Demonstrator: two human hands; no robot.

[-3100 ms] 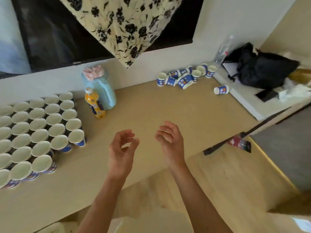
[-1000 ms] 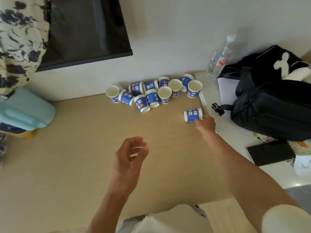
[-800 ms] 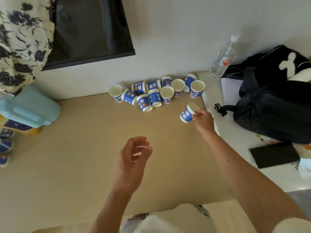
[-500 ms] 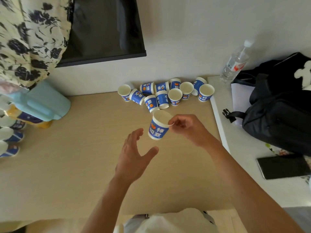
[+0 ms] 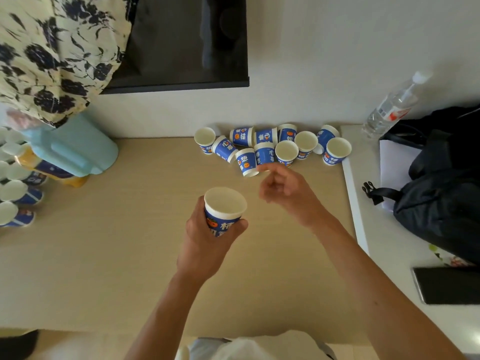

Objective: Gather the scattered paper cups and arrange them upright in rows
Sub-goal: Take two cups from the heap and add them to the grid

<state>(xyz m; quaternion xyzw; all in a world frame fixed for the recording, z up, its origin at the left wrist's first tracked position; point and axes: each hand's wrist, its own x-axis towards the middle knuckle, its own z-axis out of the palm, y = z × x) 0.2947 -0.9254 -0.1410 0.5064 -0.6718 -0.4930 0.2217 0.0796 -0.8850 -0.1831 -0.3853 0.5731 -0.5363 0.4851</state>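
Note:
My left hand (image 5: 207, 242) holds a blue-and-white paper cup (image 5: 224, 211) upright above the middle of the beige table (image 5: 104, 255). My right hand (image 5: 285, 193) hovers empty just right of it, fingers loosely curled, blurred by motion. Behind my hands, a pile of several blue paper cups (image 5: 270, 149) lies against the wall, some upright, some on their sides. At the far left edge, upright cups in rows (image 5: 13, 193) are partly cut off by the frame.
A light blue jug (image 5: 75, 149) and an orange bottle (image 5: 49, 170) stand at the left. On the white counter (image 5: 363, 229) at the right sit a water bottle (image 5: 389, 107), a black bag (image 5: 441, 193) and a dark phone (image 5: 446, 284).
My right hand picked the lone cup up from the table's right edge, brought it to the middle and passed it to my left hand. The right hand has let go.

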